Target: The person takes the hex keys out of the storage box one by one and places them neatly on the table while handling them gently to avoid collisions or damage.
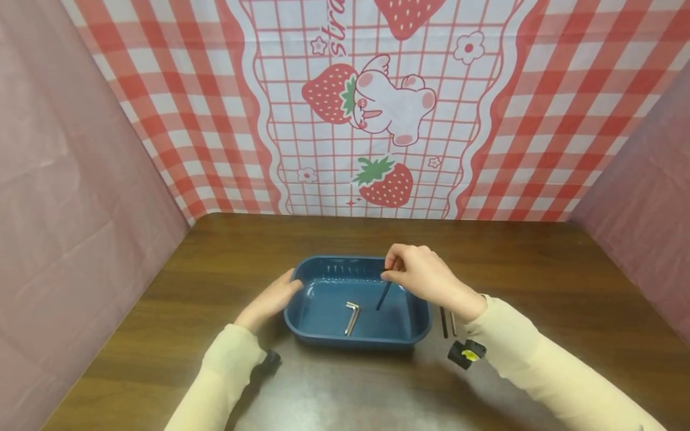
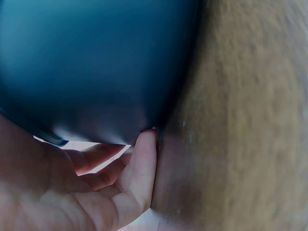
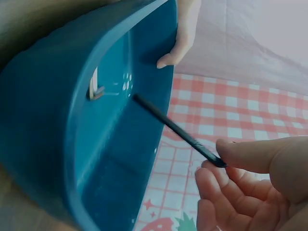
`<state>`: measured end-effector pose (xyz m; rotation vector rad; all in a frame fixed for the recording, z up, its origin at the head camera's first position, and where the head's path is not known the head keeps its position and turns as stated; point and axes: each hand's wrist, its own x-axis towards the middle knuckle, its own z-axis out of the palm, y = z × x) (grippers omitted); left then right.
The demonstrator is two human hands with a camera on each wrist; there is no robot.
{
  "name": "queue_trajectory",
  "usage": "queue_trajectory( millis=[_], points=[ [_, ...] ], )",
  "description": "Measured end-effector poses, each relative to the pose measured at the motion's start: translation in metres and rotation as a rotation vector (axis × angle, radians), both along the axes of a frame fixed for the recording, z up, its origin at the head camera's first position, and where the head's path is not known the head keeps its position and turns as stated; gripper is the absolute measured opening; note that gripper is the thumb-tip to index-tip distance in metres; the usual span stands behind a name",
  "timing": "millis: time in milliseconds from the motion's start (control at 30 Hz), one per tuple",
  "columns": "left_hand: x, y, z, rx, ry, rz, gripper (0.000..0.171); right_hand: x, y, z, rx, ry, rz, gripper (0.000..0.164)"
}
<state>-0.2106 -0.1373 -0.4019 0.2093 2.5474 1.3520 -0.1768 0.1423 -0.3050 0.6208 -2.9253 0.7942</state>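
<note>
A blue rectangular tray sits on the table, its left end held by my left hand. The thumb lies over the rim, and the left wrist view shows fingers against the outer wall near the tabletop. My right hand, above the tray's back right part, pinches a black hex key near one end between thumb and fingertips. The key's long arm slants down into the tray, its lower end toward the tray floor. Silver L-shaped hex keys lie together on the tray floor, left of the black one.
Right of the tray, beneath my right wrist, a black rod and a silver rod lie on the wooden table. A checkered strawberry cloth hangs behind; pink cloth hangs at the sides.
</note>
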Motion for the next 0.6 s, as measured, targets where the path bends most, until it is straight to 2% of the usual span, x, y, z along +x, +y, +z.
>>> queue_trajectory(
  millis=[400,600],
  points=[
    [0.001,0.000,0.000,-0.005,-0.010,0.003,0.047,0.002,0.023,0.007,0.002,0.066,-0.042,0.014],
    [0.001,0.000,0.001,-0.014,-0.002,0.002,0.047,0.001,0.043,0.010,0.022,0.069,-0.052,0.011]
  ],
)
